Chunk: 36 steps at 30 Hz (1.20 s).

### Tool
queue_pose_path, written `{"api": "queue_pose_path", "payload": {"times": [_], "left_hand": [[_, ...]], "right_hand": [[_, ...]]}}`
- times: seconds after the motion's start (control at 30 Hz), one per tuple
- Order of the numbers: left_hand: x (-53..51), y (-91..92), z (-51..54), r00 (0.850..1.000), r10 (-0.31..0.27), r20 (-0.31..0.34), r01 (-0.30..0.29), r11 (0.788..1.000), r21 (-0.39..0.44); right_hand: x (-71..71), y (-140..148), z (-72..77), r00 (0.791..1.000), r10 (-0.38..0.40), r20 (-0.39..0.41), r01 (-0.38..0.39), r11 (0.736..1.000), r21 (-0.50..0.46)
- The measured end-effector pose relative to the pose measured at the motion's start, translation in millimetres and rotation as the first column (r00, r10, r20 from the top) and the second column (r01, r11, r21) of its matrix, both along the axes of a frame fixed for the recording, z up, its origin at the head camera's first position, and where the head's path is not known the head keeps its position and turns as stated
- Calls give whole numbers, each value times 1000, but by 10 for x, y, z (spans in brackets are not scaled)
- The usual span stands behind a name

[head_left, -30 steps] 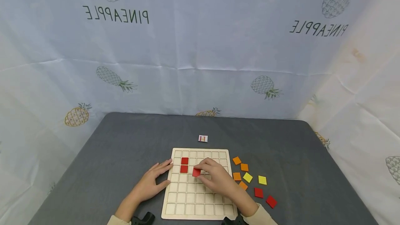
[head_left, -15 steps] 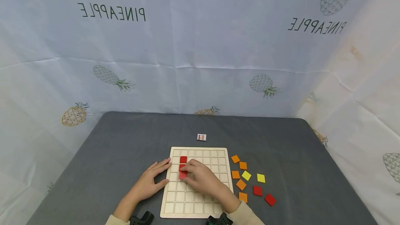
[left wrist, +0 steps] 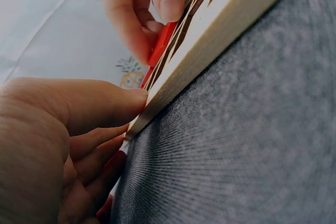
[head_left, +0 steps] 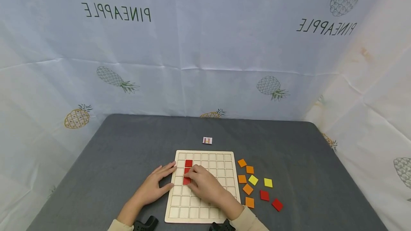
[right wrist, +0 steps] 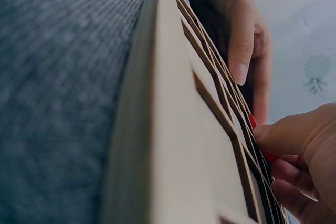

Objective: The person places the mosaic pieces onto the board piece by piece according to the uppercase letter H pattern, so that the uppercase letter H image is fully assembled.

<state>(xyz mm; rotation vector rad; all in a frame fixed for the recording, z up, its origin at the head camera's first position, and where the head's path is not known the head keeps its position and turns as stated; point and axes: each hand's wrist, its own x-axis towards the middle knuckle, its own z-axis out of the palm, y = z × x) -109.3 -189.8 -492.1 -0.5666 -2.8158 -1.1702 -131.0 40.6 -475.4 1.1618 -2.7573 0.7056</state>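
A pale wooden grid board [head_left: 194, 212] lies on the dark table. In its second column, a red tile [head_left: 188, 163] sits near the top, with another red tile partly hidden by fingers just below. The right hand [head_left: 205, 184] pinches a red tile [head_left: 186, 180] between thumb and fingers at the third row; in the left wrist view that red tile [left wrist: 161, 45] is slightly tilted at the board's surface. Along the board's left edge rests the left hand [head_left: 153, 187], fingers spread and touching the rim, its thumb [left wrist: 113, 103] against the side.
Right of the board lie several orange tiles [head_left: 249, 202], two yellow tiles [head_left: 268, 183] and two red tiles [head_left: 277, 204]. A small patterned card [head_left: 207, 140] lies beyond the board's far edge. A pineapple-print cloth [head_left: 205, 45] hangs behind the table.
The right hand has carried a red tile leftward across the board to the second column, below the other two. The left hand has stayed at the board's edge.
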Motion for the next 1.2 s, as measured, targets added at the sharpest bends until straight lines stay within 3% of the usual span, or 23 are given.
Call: {"api": "queue_pose_path", "payload": {"times": [0.33,0.7,0.93,1.2], "left_hand": [[-5,7,1,1000,5,6,-5,1000,-5],[8,18,11,999,12,-40,-13,1000,-19],[9,15,3,997,-4,-79,3,1000,-14],[-2,3,-4,999,-10,-34,10,1000,9]], "right_hand": [[1,28,6,1000,-2,10,3,999,-32],[-9,114,187,1000,-16,11,17,995,-97],[-13,298,330,998,-60,18,62,988,-139],[16,676,420,994,-99,47,106,973,-203]]}}
